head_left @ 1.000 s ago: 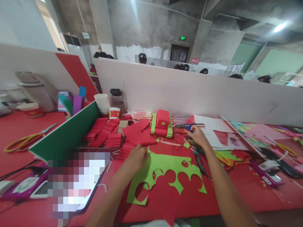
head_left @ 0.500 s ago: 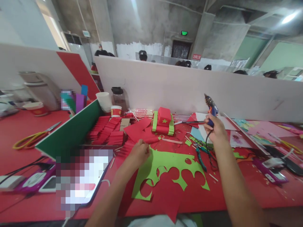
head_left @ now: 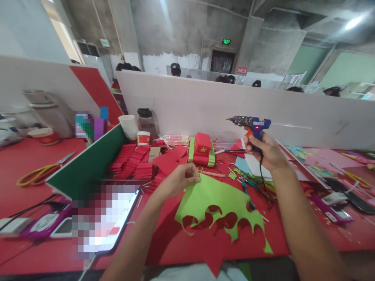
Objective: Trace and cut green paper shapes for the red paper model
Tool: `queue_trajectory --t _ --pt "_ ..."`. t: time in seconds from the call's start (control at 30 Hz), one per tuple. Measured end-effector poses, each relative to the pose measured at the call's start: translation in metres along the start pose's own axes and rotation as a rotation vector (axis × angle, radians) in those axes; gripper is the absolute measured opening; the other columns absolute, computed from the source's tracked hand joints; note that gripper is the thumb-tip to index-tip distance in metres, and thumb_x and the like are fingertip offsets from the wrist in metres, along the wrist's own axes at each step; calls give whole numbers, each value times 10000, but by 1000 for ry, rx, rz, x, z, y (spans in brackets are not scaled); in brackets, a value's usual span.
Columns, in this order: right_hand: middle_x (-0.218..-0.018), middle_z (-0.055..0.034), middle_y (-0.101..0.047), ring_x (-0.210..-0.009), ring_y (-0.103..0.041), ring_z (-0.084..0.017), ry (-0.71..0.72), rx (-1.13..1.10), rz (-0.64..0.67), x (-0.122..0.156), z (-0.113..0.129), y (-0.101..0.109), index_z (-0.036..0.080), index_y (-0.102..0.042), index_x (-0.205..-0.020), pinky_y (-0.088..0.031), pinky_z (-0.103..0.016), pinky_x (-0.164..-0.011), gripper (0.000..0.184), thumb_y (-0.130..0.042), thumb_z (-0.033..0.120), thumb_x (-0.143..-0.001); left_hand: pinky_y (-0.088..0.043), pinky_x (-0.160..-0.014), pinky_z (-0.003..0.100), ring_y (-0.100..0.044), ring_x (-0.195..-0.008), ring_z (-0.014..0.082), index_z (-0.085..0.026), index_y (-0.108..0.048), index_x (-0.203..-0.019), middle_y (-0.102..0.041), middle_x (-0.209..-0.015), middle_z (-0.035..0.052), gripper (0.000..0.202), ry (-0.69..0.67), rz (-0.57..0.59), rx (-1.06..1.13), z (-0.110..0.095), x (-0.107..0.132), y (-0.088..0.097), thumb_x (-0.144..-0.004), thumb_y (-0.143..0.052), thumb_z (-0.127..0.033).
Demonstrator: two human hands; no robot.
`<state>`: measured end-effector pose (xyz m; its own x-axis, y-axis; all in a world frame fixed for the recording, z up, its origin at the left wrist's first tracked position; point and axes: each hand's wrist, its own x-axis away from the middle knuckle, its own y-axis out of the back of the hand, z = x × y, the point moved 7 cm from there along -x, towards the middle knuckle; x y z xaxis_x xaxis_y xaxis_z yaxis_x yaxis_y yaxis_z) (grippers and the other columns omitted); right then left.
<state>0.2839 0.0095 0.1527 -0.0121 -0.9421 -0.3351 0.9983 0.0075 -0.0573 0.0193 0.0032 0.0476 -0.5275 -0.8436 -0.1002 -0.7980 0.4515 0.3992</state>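
My left hand (head_left: 182,180) pinches the top corner of a lime-green paper sheet (head_left: 205,197) and lifts it; round holes are cut along its lower part. Raised at the right, my right hand (head_left: 265,150) grips a blue hot glue gun (head_left: 249,123) by its handle, the nozzle pointing left and a small red light glowing on its body. Its black cord hangs below. Beyond the sheet stands a red and green paper tank model (head_left: 202,149) with a yellow star. A red paper piece (head_left: 215,259) overhangs the front table edge.
Stacks of folded red paper (head_left: 125,162) lie left of the model. A tablet (head_left: 117,222) rests at the left, near a green board (head_left: 88,164). Pliers (head_left: 244,186) and paper scraps lie at centre right. Paper cups (head_left: 143,137) stand near the white partition (head_left: 181,101).
My left hand has moved right and up, raising the green sheet off the table by its corner. My right hand has turned the glue gun from pointing up to pointing left.
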Motion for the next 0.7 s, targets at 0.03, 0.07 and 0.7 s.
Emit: queue_trajectory --t 0.03,0.07,0.7 --pt "-793 19 -634 -556 -529 -81 1 1 -3 -1 -1 0 224 -620 -988 -446 -165 -431 363 -825 356 -719 -364 -537 197 -478 -579 94 -177 -551 -883 -519 -657 -46 194 -3 -44 42 -1 -4 1 -804 -640 -330" --pt "-797 15 -639 -549 -528 -79 -2 8 -1 -2 -2 1 219 -620 -975 -434 -163 -419 356 -825 358 -719 -369 -539 195 -493 -593 97 -179 -551 -936 -525 -674 -46 223 -2 -77 56 0 -9 1 -799 -649 -326" --pt "-619 67 -488 -458 -408 -54 -30 -68 12 -14 -17 -27 194 -633 -952 -359 -177 -422 301 -777 381 -764 -418 -581 222 -523 -611 120 -142 -633 -794 -611 -687 0 150 -15 -75 -13 56 -44 -32 -795 -587 -285"
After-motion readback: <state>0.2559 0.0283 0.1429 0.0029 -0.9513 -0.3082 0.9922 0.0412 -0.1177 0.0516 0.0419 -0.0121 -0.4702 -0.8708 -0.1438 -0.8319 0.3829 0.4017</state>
